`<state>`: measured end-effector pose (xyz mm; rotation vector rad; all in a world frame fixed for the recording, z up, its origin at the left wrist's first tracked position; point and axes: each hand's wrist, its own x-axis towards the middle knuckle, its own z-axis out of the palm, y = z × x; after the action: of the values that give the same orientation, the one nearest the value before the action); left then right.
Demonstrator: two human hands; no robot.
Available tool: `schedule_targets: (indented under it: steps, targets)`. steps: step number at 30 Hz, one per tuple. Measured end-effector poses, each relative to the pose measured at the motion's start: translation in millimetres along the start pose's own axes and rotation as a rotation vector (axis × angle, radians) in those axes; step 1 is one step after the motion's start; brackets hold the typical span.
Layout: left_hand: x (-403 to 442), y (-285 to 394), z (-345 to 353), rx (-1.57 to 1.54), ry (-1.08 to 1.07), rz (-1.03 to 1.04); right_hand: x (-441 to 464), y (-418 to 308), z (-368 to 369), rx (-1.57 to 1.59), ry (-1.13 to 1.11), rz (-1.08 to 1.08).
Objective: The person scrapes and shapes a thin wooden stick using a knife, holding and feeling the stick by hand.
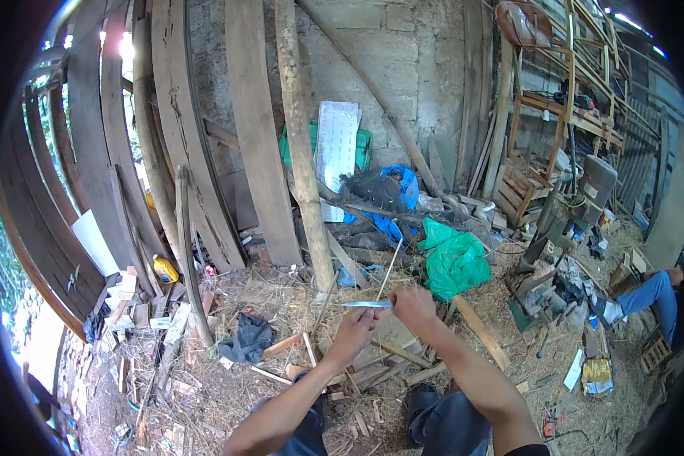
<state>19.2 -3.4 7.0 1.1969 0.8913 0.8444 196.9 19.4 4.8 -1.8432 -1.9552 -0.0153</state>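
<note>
My right hand [413,307] is closed around the handle of a knife. The knife's blade [361,304] points left and lies across a thin pale wooden stick [390,268]. My left hand [354,334] is closed on the lower part of that stick, just below the blade. From my left fingers the stick rises, leaning slightly right. Both hands are close together in front of me, above ground strewn with shavings and wood scraps. The knife handle is mostly hidden by my right fingers.
A green plastic bag [454,258] lies beyond my right hand, and a black plastic bag [248,338] to the left. A wooden pole [300,144] stands ahead among leaning planks [258,129]. At right, another person's leg [650,304] shows near a wooden shelf [570,114].
</note>
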Motion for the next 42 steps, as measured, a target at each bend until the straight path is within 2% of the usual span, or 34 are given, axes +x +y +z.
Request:
schedule_targets:
  steps: [2,3,4,5,8,11,13,14,18,20,22,25,27,28,30,31,32,36,38,40,42]
  targets:
    - [9.0,-4.9,0.1,0.157,0.064,0.189,6.3,5.8,-2.6,-0.023,0.030,0.065]
    - [7.2,-6.2,1.3,0.150,0.063,0.192,9.5,11.3,-5.0,-0.055,0.062,0.123]
    - [1.0,-2.5,4.1,0.321,0.091,0.196,14.2,21.7,-2.0,-0.061,0.076,0.302]
    - [-3.0,-0.9,5.9,0.494,0.118,0.196,15.3,32.4,1.5,-0.069,0.077,0.305]
    - [-2.0,-4.2,5.9,0.601,0.160,0.317,6.0,38.9,8.4,-0.130,0.032,0.228]
    - [2.9,-9.3,2.1,0.605,0.162,0.346,-9.6,-3.9,-7.1,-0.075,-0.060,0.209]
    - [-4.4,-0.5,6.0,0.604,0.166,0.381,-13.8,-19.2,-13.7,-0.064,-0.059,-0.077]
    - [-8.3,4.8,6.6,0.615,0.164,0.415,-8.4,-15.7,-15.3,-0.063,-0.064,-0.082]
    - [-15.2,13.5,4.9,0.598,0.146,0.289,20.3,47.9,-11.4,-0.170,0.018,0.397]
    - [-19.8,5.0,7.0,0.666,0.108,0.396,11.4,67.3,-9.2,-0.192,0.063,0.387]
    - [-22.6,11.8,8.4,0.656,0.093,0.358,3.0,62.0,-9.9,-0.217,0.112,0.380]
    - [-17.9,7.5,8.8,0.663,0.093,0.342,-11.5,26.4,-9.8,-0.101,-0.002,0.278]
    - [-16.7,7.8,9.7,0.702,0.110,0.380,-11.9,10.2,-13.0,-0.085,0.047,-0.057]
    - [-20.5,10.6,10.2,0.670,0.097,0.417,-7.9,13.9,-19.6,-0.056,0.010,-0.045]
    - [-30.5,16.7,8.7,0.646,0.085,0.445,8.9,57.0,-18.0,-0.101,0.035,0.399]
    - [-35.1,20.1,8.4,0.639,0.072,0.452,7.1,100.9,-7.3,-0.095,0.074,0.459]
    - [-37.3,22.5,7.3,0.632,0.061,0.464,0.7,132.0,4.7,-0.091,0.118,0.517]
    - [-19.8,6.3,-8.7,0.724,0.097,0.457,-24.7,123.0,-3.2,-0.169,0.226,0.511]
    - [-11.8,-1.6,-11.3,0.702,0.153,0.503,-14.5,111.7,-10.7,0.047,0.178,0.548]
    - [-10.4,4.3,-7.7,0.692,0.158,0.499,-3.1,96.3,-1.0,0.089,0.189,0.373]
    - [-8.1,7.6,-4.5,0.687,0.168,0.497,-10.6,36.5,-12.2,0.107,0.204,0.085]
